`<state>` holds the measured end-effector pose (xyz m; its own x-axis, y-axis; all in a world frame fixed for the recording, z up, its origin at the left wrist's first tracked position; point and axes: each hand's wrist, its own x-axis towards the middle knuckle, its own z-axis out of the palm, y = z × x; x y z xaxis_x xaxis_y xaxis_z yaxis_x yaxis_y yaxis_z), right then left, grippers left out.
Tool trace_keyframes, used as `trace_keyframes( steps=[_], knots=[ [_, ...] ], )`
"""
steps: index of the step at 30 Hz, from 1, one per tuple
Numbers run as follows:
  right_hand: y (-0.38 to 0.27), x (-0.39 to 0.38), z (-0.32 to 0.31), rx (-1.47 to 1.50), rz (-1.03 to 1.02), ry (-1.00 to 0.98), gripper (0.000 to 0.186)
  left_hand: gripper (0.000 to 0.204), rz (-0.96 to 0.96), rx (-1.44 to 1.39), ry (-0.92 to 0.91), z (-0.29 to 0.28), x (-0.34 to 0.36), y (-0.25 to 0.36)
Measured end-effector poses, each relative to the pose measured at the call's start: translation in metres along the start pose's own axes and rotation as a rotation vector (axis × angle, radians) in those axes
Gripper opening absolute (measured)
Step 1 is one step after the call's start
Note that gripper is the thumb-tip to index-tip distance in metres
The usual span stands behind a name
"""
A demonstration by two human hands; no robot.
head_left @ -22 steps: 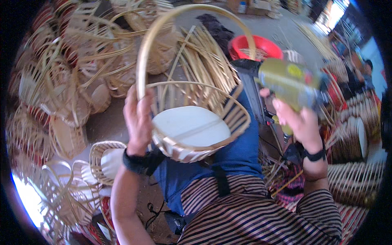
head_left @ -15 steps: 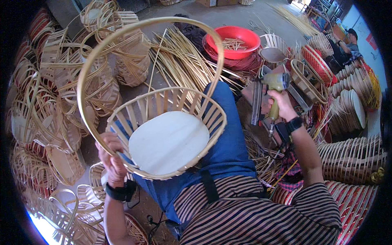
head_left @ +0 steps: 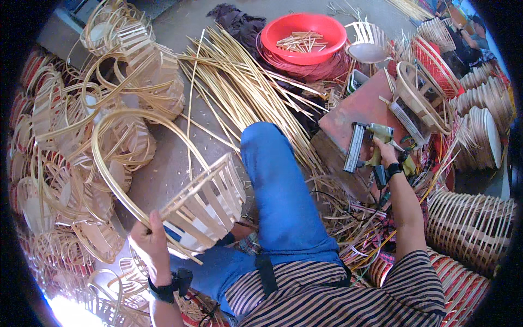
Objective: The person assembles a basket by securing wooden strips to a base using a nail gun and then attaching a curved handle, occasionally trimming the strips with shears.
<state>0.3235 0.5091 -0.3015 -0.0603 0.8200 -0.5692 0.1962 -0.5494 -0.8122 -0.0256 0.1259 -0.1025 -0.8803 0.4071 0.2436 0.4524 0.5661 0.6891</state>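
My left hand grips a pale wooden-strip basket where its tall hooped handle meets the rim. The basket is tipped on its side over my left thigh, so its slatted outer wall shows and most of its inside is hidden. In my right hand is a green and grey pneumatic stapler, held by its grip, apart from the basket. It is over the edge of a reddish board to the right of my knee.
Finished baskets are heaped along the left. Long thin canes lie ahead on the floor, beside a red basin holding short sticks. At right are stacked oval boards and nested baskets. A person sits far right.
The basket has tipped from open-side-up onto its side and moved lower left with my left hand. My right hand has lowered the stapler slightly and moved it a little right.
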Motion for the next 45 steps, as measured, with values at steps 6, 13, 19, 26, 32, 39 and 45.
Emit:
trace_keyframes(
  steps=[6, 13, 19, 26, 32, 39, 45],
  knots=[
    [-0.032, -0.055, 0.070, -0.585, -0.564, 0.306, 0.023, 0.035, -0.114, 0.004, -0.036, 0.004, -0.011, 0.002],
    [0.055, -0.028, 0.191, -0.798, -0.702, -0.253, 0.040, 0.035, -0.291, 0.048, -0.041, 0.001, -0.012, 0.022],
    [0.076, 0.004, 0.210, -1.068, -0.596, -0.192, 0.036, 0.037, -0.374, 0.150, -0.038, -0.029, -0.022, -0.001],
    [0.100, -0.004, 0.214, -1.454, -0.664, -0.085, 0.024, 0.028, -0.514, 0.152, 0.049, -0.026, -0.035, -0.004],
    [0.091, -0.006, 0.230, -1.205, -0.715, -0.168, 0.021, 0.021, -0.521, 0.149, 0.015, -0.027, -0.038, -0.007],
    [0.078, 0.005, 0.240, -1.195, -0.657, -0.064, 0.007, 0.017, -0.525, 0.146, 0.001, -0.027, -0.042, -0.008],
    [0.095, -0.001, 0.227, -1.441, -0.490, -0.154, 0.026, 0.019, -0.518, 0.146, -0.007, -0.027, -0.043, -0.008]
  ],
)
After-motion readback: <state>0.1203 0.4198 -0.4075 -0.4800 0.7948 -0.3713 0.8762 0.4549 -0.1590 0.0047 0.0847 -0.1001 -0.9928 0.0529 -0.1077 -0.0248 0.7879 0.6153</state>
